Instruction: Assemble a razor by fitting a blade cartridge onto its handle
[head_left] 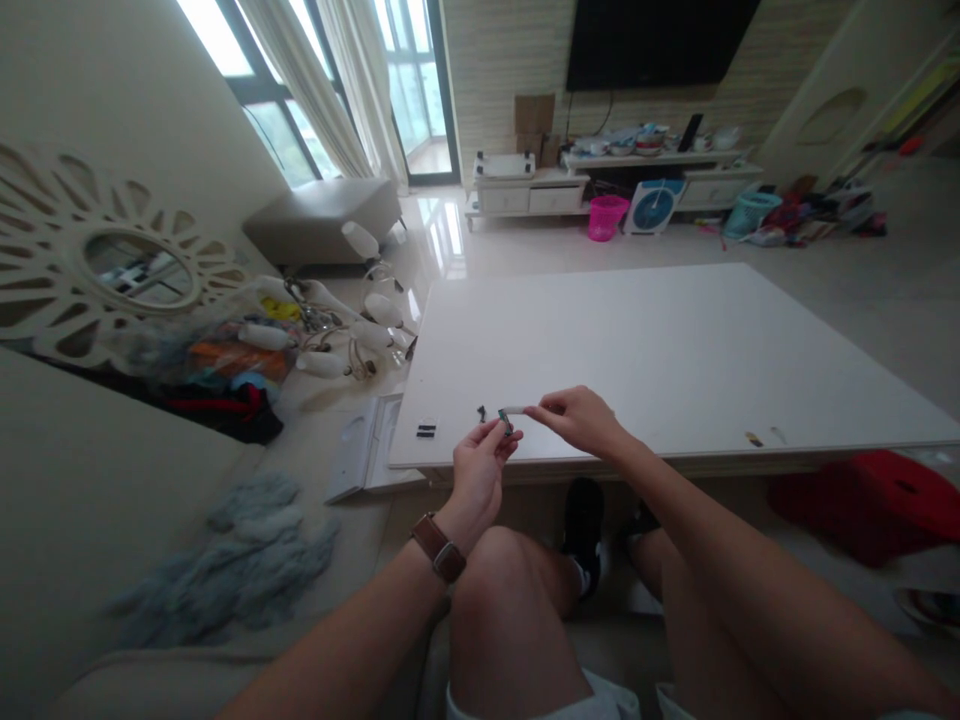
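Observation:
Between the thumb and fingers of my left hand (484, 455) is a small green circuit board (505, 420), held just above the near edge of the white table (600, 340). A thin white strip (515, 410) reaches from the board to my right hand (579, 415), whose fingers pinch its other end. Whether the strip is fixed to the board or only touches it, I cannot tell. Just beyond my left hand lies a small black part (482, 412). Farther left on the tabletop are black strips (426, 432) side by side.
A small dark and yellow piece (754, 439) lies near the table's right front edge, beside a pale curved bit (778, 435). Left of the table, a lamp with several white shades (322, 364) and an open white box (367, 445) sit on the floor. A red stool (870, 505) stands at right.

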